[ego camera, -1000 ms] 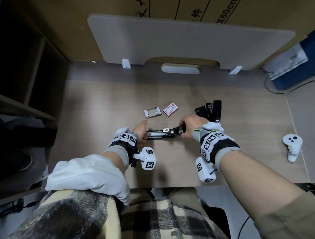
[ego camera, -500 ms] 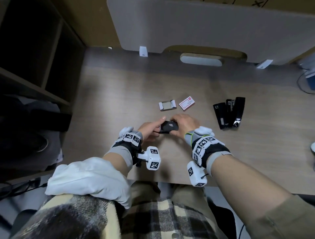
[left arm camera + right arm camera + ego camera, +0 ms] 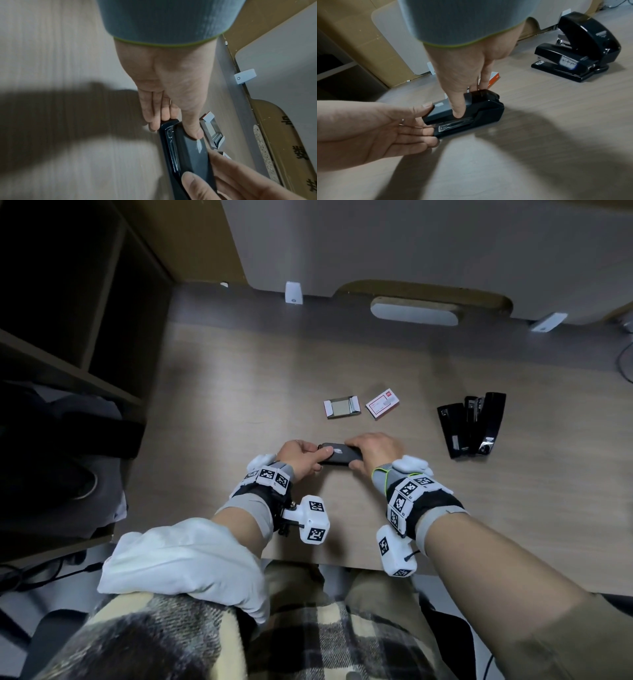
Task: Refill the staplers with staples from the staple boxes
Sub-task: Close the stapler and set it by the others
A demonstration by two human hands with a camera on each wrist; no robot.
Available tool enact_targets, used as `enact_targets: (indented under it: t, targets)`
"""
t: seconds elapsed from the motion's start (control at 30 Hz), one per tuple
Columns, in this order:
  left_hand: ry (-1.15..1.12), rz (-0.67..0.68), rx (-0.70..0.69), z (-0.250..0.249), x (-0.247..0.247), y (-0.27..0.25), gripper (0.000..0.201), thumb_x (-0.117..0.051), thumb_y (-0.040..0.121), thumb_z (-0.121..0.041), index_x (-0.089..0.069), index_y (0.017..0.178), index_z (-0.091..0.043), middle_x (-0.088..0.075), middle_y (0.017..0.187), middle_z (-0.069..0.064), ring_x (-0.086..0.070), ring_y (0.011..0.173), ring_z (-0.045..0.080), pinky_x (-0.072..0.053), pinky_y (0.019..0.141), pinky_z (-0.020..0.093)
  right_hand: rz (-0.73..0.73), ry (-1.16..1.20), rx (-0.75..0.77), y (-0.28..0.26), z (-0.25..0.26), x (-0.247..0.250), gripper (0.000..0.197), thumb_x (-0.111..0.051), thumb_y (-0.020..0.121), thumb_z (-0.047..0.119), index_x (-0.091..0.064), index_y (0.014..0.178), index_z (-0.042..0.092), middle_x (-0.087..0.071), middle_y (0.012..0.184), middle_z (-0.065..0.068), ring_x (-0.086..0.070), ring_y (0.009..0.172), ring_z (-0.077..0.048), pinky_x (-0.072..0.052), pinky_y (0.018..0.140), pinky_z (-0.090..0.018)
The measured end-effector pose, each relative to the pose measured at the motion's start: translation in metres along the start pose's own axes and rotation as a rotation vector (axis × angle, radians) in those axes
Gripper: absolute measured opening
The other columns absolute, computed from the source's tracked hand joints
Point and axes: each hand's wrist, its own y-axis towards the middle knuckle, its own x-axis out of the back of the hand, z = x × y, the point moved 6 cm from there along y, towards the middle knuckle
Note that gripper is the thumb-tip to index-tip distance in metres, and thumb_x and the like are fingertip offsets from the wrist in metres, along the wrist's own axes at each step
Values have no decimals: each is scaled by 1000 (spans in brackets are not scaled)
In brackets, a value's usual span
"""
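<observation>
A black stapler [image 3: 337, 453] lies closed on the desk in front of me, lengthwise between my hands. My left hand [image 3: 317, 455] pinches its front end, thumb on the top cover and fingers at the base [image 3: 426, 135]. My right hand [image 3: 356, 455] grips the rear end, with the thumb [image 3: 458, 109] on the near side and the fingers behind. Beyond the stapler lie an open staple tray [image 3: 342, 406] and the white and red staple box sleeve [image 3: 382, 405]. A second black stapler [image 3: 472, 424] lies opened up to the right.
The wooden desk [image 3: 239, 364] ends at a grey partition panel [image 3: 411, 244] at the back. Dark shelving [image 3: 68, 337] stands to the left. A cable [image 3: 621, 364] runs at the far right edge. My lap lies below the desk's front edge.
One second ago the stapler was spread open between my hands with its metal magazine showing. Now its top cover is down and both hands sit closer together on it.
</observation>
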Motion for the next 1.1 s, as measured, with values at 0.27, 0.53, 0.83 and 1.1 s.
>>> enact_targets:
  t: [0.27,0.53,0.83,1.1]
  targets:
    - [-5,17,30,-7,3,-9,59,-79,69,-58,-68,101,-9,-70,75,8,-65,72,21,-58,86,39,-65,45,-55,-8,-4,7,42,-69,74,35,-58,115,34,-64,112,5,-59,106,-24,-50,80,-34]
    - [-82,43,144,-33,-13,-19,50,-51,92,-59,-62,99,-10,-55,77,3,-55,78,25,-48,74,32,-13,140,-262,-33,-45,4,45,-68,67,42,-57,106,23,-67,100,-3,-65,89,-31,-53,74,-33]
    - [60,120,65,-69,-73,-22,45,-56,94,-40,-65,115,0,-74,103,15,-69,83,28,-50,95,42,-143,254,-549,-61,-122,23,39,-64,75,43,-55,96,12,-67,90,-10,-53,67,-29,-42,61,-28]
    - [108,88,41,-87,-99,-8,37,-57,95,-34,-66,111,-2,-73,96,13,-66,78,24,-50,86,34,-272,357,-614,-29,-163,44,48,-59,78,53,-57,98,9,-67,94,-10,-66,79,-34,-44,61,-31]
